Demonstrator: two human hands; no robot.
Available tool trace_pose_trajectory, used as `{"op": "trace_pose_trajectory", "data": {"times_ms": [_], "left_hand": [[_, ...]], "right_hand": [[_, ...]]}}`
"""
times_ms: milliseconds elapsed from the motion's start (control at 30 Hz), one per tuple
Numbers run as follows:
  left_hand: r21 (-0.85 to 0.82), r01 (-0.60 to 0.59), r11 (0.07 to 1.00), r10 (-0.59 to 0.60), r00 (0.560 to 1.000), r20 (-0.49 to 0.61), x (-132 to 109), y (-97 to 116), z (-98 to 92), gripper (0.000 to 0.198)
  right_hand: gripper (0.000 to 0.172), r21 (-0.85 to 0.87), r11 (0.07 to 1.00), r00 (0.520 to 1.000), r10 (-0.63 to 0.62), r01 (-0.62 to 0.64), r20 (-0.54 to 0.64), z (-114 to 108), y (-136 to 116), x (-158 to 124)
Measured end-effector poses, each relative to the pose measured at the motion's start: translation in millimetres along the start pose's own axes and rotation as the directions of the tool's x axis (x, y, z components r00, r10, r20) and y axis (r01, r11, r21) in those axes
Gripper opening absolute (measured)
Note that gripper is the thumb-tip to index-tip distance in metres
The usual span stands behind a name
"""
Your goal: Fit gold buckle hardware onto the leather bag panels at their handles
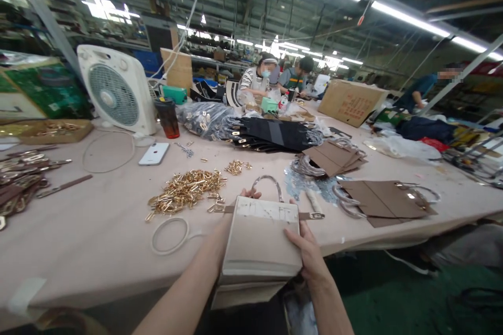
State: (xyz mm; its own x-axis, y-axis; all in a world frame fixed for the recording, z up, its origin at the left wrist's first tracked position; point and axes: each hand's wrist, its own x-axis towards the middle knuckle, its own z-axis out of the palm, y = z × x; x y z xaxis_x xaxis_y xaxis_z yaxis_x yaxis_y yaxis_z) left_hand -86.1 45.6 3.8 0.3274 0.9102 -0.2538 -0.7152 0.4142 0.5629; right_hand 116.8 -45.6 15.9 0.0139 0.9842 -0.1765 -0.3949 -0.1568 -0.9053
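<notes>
A beige handbag panel piece [263, 235] with a plastic-wrapped handle rests at the table's front edge, its pale inner side facing me. My right hand [308, 251] grips its right edge, thumb lying on the face. Behind the upper left corner is my left hand [251, 194], fingertips showing past the top and the rest hidden by the bag. Brown straps with gold buckles [316, 215] stick out at both sides. A heap of gold metal fittings [188, 191] lies to the left, with a smaller pile [236, 167] behind it.
Brown bag pieces [387, 199] lie right, black ones [275, 133] behind. Toward the left are a tape roll [170, 236], a phone [154, 154], a dark tumbler [167, 118], a fan [116, 89] and brown straps [19, 178]. A cardboard box [351, 102] and several people are farther back.
</notes>
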Motion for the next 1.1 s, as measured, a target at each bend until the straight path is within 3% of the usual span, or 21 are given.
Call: {"op": "trace_pose_trajectory", "data": {"times_ms": [200, 267, 367, 433, 500, 567, 633, 667, 767, 833, 967, 1100], "left_hand": [[-0.15, -0.021, 0.988, 0.008, 0.996, -0.085, -46, 33, -19.8, 0.07], [-0.039, -0.063, 0.997, 0.057, 0.989, -0.134, -56, 35, -25.0, 0.062], [0.311, -0.114, 0.944, 0.182, 0.963, -0.2, -61, 35, -35.8, 0.049], [0.612, -0.147, 0.777, 0.324, 0.927, -0.189, -61, 37, -41.6, 0.045], [0.864, -0.205, 0.46, 0.5, 0.864, -0.061, -62, 40, -42.9, 0.037], [0.958, -0.268, 0.101, 0.597, 0.787, 0.157, -64, 41, -38.8, 0.026], [0.936, -0.333, -0.11, 0.58, 0.744, 0.333, -65, 35, -31.8, 0.023], [0.918, -0.37, -0.139, 0.55, 0.742, 0.383, -65, 30, -28.5, 0.025], [0.889, -0.448, -0.094, 0.451, 0.777, 0.439, -60, 11, -24.9, 0.04], [0.895, -0.435, -0.096, 0.399, 0.807, 0.435, -54, 0, -28.0, 0.05], [0.904, -0.364, -0.223, 0.357, 0.833, 0.423, -44, -11, -36.1, 0.053], [0.878, -0.272, -0.393, 0.38, 0.822, 0.425, -42, -12, -32.2, 0.049]], "right_hand": [[0.093, -0.204, 0.971, 0.992, -0.125, 0.124, 0.006, -5, 24, 26], [0.089, -0.252, 0.957, 0.99, -0.138, 0.143, 0.036, -6, 27, 31], [0.08, -0.352, 0.92, 0.985, -0.173, 0.171, 0.025, -5, 32, 35], [0.074, -0.403, 0.897, 0.98, -0.201, 0.182, -0.006, -5, 37, 38], [0.072, -0.428, 0.884, 0.974, -0.223, 0.188, -0.031, -6, 44, 41], [0.07, -0.441, 0.875, 0.968, -0.246, 0.199, -0.051, -6, 50, 43], [0.068, -0.463, 0.861, 0.962, -0.268, 0.212, -0.056, -5, 55, 43], [0.068, -0.48, 0.851, 0.96, -0.274, 0.215, -0.057, -5, 57, 43], [0.068, -0.573, 0.791, 0.95, -0.305, 0.214, -0.067, -3, 57, 39], [0.065, -0.679, 0.696, 0.926, -0.371, 0.234, -0.062, -4, 54, 36], [0.058, -0.862, 0.422, 0.865, -0.501, 0.28, 0.036, -8, 52, 30], [0.058, -0.914, 0.31, 0.852, -0.518, 0.263, 0.07, -8, 59, 23]]}}
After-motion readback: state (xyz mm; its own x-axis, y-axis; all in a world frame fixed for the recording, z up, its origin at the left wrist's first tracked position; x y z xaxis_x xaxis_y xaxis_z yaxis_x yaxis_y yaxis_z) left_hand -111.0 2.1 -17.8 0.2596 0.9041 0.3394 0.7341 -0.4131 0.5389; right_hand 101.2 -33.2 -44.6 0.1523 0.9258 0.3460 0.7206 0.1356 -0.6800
